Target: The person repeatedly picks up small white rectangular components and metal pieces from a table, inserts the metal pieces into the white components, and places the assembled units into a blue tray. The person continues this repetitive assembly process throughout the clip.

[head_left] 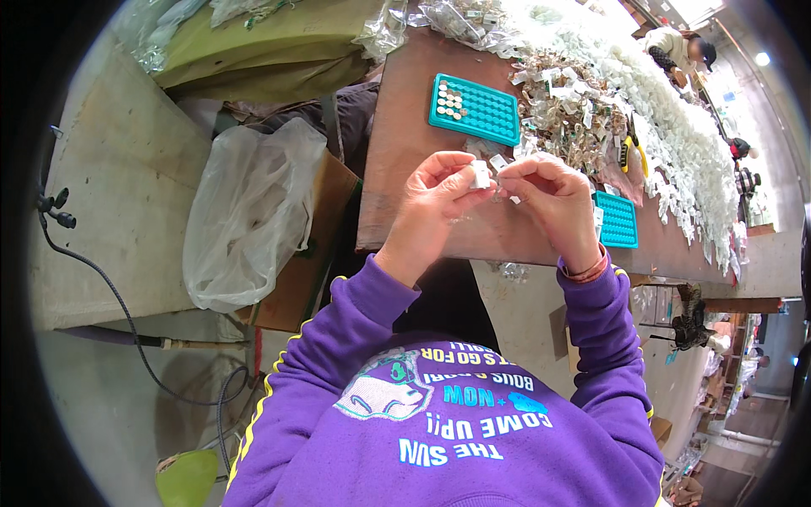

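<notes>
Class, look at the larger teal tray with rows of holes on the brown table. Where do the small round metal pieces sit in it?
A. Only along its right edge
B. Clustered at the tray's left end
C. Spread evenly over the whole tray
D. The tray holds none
B: in the larger teal tray, the small round metal pieces are bunched at its left end, and the remaining holes show empty.

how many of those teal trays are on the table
2. One teal tray lies ahead of the hands, with small round parts in its near-left corner. The other sits by the right hand, partly behind it. More could be hidden under the pile of parts.
</notes>
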{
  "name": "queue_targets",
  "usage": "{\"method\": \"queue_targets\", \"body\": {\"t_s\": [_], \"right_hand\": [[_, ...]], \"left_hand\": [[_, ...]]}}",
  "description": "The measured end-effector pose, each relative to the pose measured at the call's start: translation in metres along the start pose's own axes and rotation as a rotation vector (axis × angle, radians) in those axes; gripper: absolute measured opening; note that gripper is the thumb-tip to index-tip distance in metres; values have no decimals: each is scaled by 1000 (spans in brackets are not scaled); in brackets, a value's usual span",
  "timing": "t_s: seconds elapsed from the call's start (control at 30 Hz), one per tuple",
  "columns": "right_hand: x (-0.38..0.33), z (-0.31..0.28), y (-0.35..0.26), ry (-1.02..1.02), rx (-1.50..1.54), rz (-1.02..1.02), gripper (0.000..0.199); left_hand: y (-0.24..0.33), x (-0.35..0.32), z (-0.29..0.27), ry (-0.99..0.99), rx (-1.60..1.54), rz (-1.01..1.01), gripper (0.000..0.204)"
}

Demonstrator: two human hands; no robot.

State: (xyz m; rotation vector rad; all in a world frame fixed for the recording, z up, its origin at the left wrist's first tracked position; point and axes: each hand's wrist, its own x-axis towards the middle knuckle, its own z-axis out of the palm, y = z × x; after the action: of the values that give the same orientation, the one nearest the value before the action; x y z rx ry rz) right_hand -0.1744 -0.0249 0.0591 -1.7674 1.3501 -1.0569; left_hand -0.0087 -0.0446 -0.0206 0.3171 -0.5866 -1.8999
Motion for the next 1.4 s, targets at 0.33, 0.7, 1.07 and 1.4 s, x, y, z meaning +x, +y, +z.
{"method": "queue_targets", "body": {"t_s": [0.33,0.7,1.07,1.4], "right_hand": [[11,0,-18,-68,-479,-359,28],[11,0,-28,-273,-807,-396,40],[-2,2,-5,35,-507,-317,10],[-8,17,4,53,-561,-362,11]], "left_hand": [[-6,5,-5,-22,-73,-79,23],[-9,4,0,-5,95,-40,17],[-4,3,-5,-45,19,-97,24],[-8,3,-10,-36,42,-122,25]]}}
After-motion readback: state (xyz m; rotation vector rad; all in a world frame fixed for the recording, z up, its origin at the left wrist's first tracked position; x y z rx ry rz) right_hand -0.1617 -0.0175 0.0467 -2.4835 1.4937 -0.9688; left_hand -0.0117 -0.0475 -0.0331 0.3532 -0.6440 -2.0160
